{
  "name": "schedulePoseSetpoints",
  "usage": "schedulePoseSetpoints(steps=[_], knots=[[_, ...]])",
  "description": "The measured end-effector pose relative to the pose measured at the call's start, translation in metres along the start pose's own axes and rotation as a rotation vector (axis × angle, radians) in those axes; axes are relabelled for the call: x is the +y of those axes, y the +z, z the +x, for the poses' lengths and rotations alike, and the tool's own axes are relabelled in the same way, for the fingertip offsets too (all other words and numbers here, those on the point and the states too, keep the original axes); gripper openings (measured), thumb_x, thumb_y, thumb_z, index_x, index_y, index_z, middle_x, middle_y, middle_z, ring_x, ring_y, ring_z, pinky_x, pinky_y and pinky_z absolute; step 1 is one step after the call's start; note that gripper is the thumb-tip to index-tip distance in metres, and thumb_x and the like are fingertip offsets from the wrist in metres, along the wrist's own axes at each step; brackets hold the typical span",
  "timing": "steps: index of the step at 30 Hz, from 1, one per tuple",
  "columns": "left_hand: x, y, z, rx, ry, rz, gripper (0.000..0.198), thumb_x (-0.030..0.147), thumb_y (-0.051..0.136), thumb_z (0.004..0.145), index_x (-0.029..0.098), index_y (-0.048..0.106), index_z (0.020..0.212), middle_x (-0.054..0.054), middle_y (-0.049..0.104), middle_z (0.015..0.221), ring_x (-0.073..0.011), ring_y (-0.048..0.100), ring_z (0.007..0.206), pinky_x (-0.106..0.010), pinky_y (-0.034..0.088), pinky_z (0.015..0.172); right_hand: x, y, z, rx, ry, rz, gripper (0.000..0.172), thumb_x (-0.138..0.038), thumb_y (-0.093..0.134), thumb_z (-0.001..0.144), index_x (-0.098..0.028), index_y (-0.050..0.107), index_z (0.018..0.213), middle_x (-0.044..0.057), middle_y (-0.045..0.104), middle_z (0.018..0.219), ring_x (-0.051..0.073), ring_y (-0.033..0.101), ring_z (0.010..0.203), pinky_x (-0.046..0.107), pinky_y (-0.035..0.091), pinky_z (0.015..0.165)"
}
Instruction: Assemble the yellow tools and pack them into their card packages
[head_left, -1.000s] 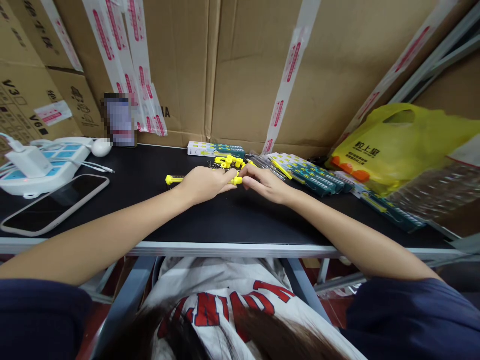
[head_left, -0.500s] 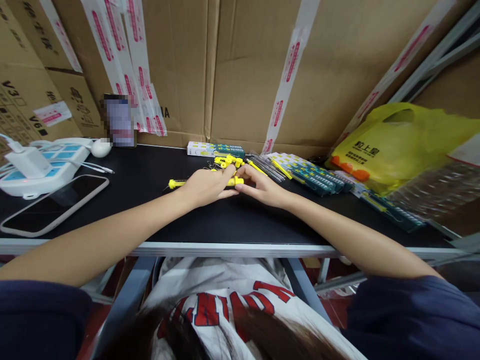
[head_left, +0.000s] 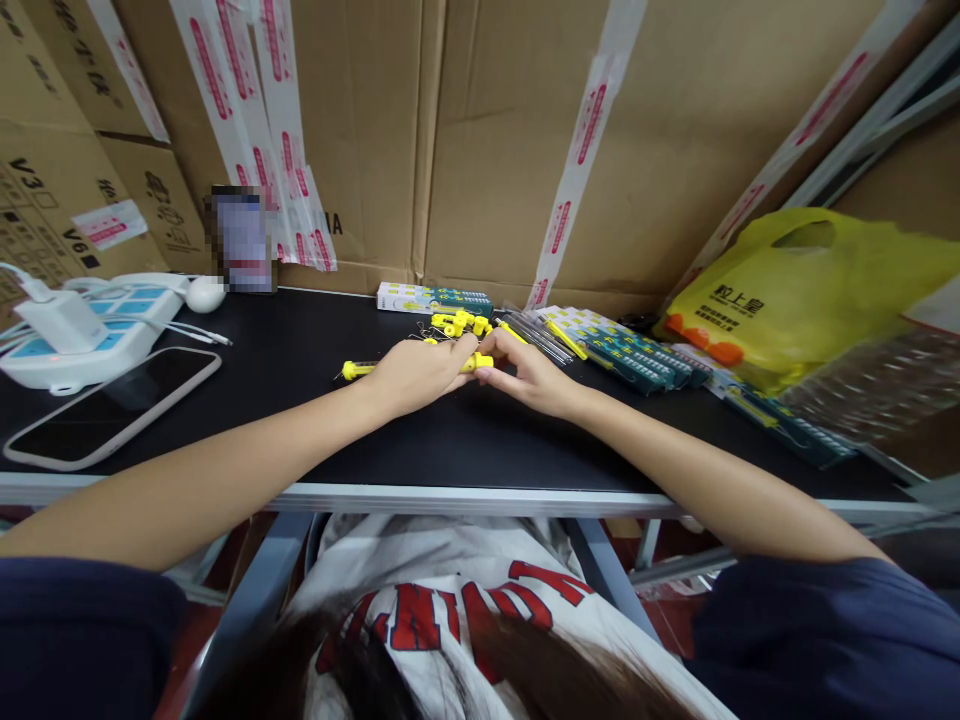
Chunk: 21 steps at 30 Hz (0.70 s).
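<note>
A slim stick-shaped tool (head_left: 358, 370) with yellow ends and a darker, clear-looking middle lies level across my hands, just above the black table. A thin wire tip seems to stick out of its left end. My left hand (head_left: 420, 375) is wrapped over its middle and hides most of it. At the yellow right end, thumb and fingers of my right hand (head_left: 532, 380) are closed on it. Small yellow plastic parts (head_left: 459, 323) lie in a pile just behind my hands, with thin wire pieces beside them. Dark metal rods (head_left: 544, 340) lie behind my right hand.
Printed boxes (head_left: 622, 345) lie at right, another box (head_left: 435, 299) behind the pile. A yellow plastic bag (head_left: 795, 290) and clear plastic packaging (head_left: 870, 380) fill the right end. At left are a phone (head_left: 112, 408) and a power strip (head_left: 142, 325). Cardboard (head_left: 495, 150) walls the back.
Both hands keep their hold on the stick-shaped tool, and my fingers have shifted slightly around its right end. The whole view has moved a little.
</note>
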<state>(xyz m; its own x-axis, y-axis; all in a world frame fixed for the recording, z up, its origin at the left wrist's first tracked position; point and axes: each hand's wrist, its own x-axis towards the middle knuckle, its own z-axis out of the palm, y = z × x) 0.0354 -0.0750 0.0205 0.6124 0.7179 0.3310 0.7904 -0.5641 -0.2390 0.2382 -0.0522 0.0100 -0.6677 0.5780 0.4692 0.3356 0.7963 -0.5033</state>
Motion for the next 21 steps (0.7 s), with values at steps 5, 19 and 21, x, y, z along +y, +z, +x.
schedulePoseSetpoints(steps=[5, 19, 21], knots=[[-0.030, -0.023, 0.002, 0.159, -0.102, -0.151, 0.039, 0.045, 0.046, 0.100, 0.013, 0.052, 0.122, -0.015, 0.073, 0.102, -0.0247, 0.073, 0.084, -0.030, 0.050, 0.065, 0.011, -0.015, 0.003, 0.043, 0.006, -0.031, 0.031, -0.046, 0.044, 0.103, -0.020, 0.044, 0.119, 0.005, 0.063, 0.091, 0.018, 0.059, 0.081, 0.034, 0.048, 0.076], [-0.075, -0.014, 0.013, 0.510, -0.266, -1.084, 0.024, 0.044, 0.051, 0.099, 0.020, 0.054, 0.097, 0.004, 0.052, 0.061, -0.0071, 0.048, 0.045, -0.017, 0.036, 0.044, 0.017, 0.023, 0.123, -0.392, 0.023, -0.879, 0.021, -0.028, 0.056, 0.095, -0.015, 0.072, 0.100, 0.014, 0.069, 0.113, 0.027, 0.063, 0.109, 0.033, 0.047, 0.084], [-0.071, -0.012, 0.012, 0.453, -0.278, -1.143, 0.018, 0.039, 0.055, 0.098, 0.021, 0.054, 0.095, 0.005, 0.051, 0.058, -0.0067, 0.046, 0.043, -0.017, 0.036, 0.042, 0.010, 0.037, 0.135, -0.438, 0.113, -0.942, 0.023, -0.028, 0.061, 0.090, -0.011, 0.072, 0.103, 0.017, 0.070, 0.113, 0.029, 0.065, 0.108, 0.034, 0.048, 0.083]])
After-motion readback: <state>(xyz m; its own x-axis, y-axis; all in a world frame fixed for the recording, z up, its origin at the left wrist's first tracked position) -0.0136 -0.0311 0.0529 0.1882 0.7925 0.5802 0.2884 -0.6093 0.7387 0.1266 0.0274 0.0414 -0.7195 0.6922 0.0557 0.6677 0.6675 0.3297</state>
